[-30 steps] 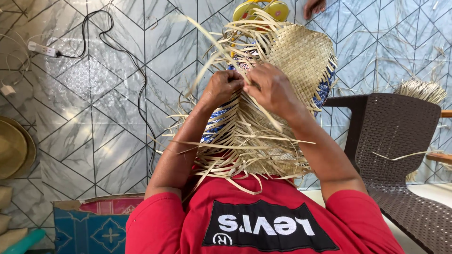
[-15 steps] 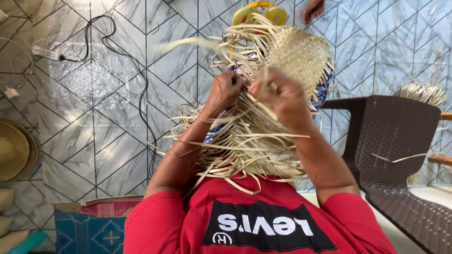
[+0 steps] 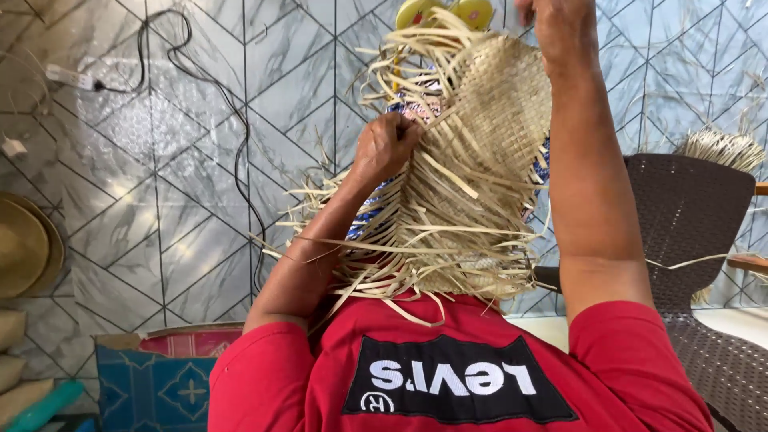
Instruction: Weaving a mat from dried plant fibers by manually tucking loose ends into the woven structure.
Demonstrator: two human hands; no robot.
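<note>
A half-woven straw piece [image 3: 488, 136] with many loose pale strips hanging from its edges lies over my lap, above my red shirt [image 3: 448, 376]. My left hand [image 3: 388, 148] is closed on the strips at its left edge, pinching them against the weave. My right hand [image 3: 560, 28] is raised far out at the top of the view, past the woven panel's upper edge. Its fingers are partly cut off by the frame, so its grip is hidden.
A dark brown wicker chair [image 3: 696, 216] stands at the right, with a straw bundle [image 3: 720, 148] behind it. On the tiled floor lie a white power strip [image 3: 70, 78] with a black cable [image 3: 240, 152], a woven hat [image 3: 20, 248] and yellow sandals [image 3: 444, 12]. A blue patterned box [image 3: 152, 384] sits at the lower left.
My right hand has left the middle of the weave and stretched up and away to the top edge. My left hand stays gripping the strips.
</note>
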